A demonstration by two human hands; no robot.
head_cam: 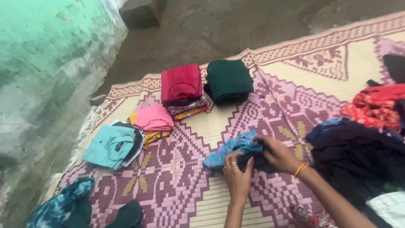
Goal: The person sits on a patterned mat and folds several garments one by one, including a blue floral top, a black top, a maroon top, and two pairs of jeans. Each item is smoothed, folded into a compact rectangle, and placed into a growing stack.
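Observation:
A blue patterned garment [230, 150] lies bunched on the woven mat [177, 185] in front of me. My left hand [237, 174], with rings on its fingers, grips the garment's near edge. My right hand [276, 153], an orange bangle at the wrist, holds the same cloth from the right side. Both hands press the fabric together against the mat.
Folded clothes sit in stacks at the mat's far left: a red pile [182, 84], a dark green pile [228, 80], a pink pile [152, 118] and a teal shirt [110, 145]. Unfolded dark clothes [358, 156] and a red garment [375, 107] lie at the right. A turquoise wall [42, 63] runs along the left.

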